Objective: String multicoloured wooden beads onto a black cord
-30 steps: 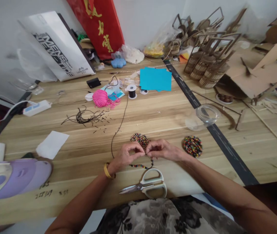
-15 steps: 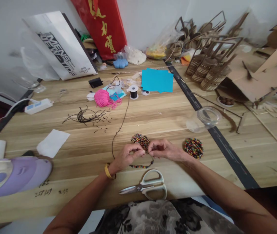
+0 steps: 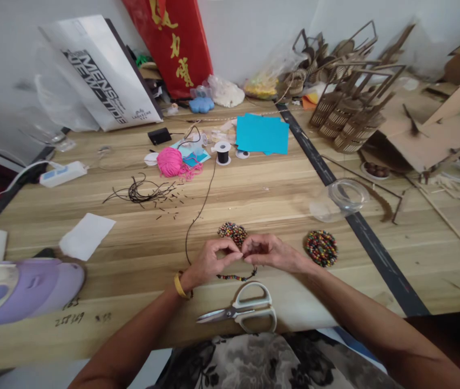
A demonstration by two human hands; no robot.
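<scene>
My left hand (image 3: pixel 216 258) and my right hand (image 3: pixel 268 252) meet fingertip to fingertip over the table, both pinched. A black cord (image 3: pixel 200 213) runs from a white spool (image 3: pixel 222 155) down to my left hand. Below my fingers hangs or lies a strung row of coloured beads (image 3: pixel 233 277), its cord end rising toward my right hand. Exactly what sits between the fingertips is too small to make out. Just behind my hands is a heap of multicoloured beads (image 3: pixel 233 232). Scissors (image 3: pixel 240 312) with white handles lie in front of my hands, blades pointing left.
A coil of strung beads (image 3: pixel 321 248) lies right of my right forearm. Cut black cords (image 3: pixel 141 190) and pink yarn (image 3: pixel 170 162) are at left-centre, blue sheets (image 3: pixel 262 134) at the back. A clear round container (image 3: pixel 348 195) and bamboo pieces (image 3: pixel 347 124) stand rightward.
My right hand has shifted slightly left, so its fingertips now touch those of my left hand, where a small gap showed before. The view has tilted a little.
</scene>
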